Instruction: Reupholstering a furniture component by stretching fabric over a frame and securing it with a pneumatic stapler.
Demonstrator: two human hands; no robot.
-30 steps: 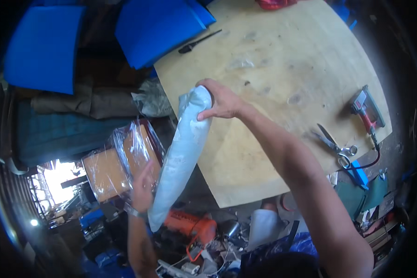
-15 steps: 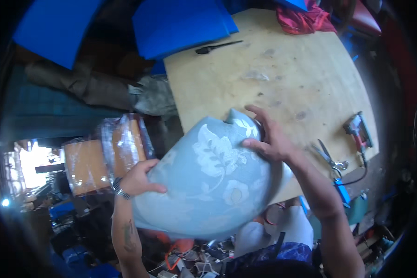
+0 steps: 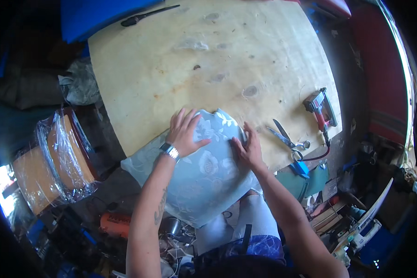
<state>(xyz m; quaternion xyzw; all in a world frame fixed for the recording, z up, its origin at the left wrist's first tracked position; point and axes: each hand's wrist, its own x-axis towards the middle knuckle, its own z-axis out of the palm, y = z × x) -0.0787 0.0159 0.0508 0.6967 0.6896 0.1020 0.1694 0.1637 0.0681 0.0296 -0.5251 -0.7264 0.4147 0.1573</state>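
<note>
A pale blue-grey piece covered in floral fabric (image 3: 204,162), seemingly a padded seat panel, rests on the near edge of a plywood tabletop (image 3: 171,69) and hangs over toward my lap. My left hand (image 3: 185,134) lies flat on its upper part, fingers spread, with a metal watch at the wrist. At its right edge my right hand (image 3: 250,149) touches the fabric, thumb and fingers apart. The fabric's underside is hidden. Right of that hand lie open scissors (image 3: 287,138), and beyond them a red and grey staple gun (image 3: 320,109) with a hose.
A dark, slim tool (image 3: 143,16) lies at the far left of the tabletop, beside blue panels (image 3: 102,16). Crumpled clear plastic (image 3: 190,45) sits on the wood. Plastic-wrapped tan cushions (image 3: 65,153) stand at left. An orange object (image 3: 116,223) and cables clutter the floor below.
The fabric-covered piece has come down from a tilted hold onto the table's near edge. My left hand has moved from its left side to its top. The view has shifted.
</note>
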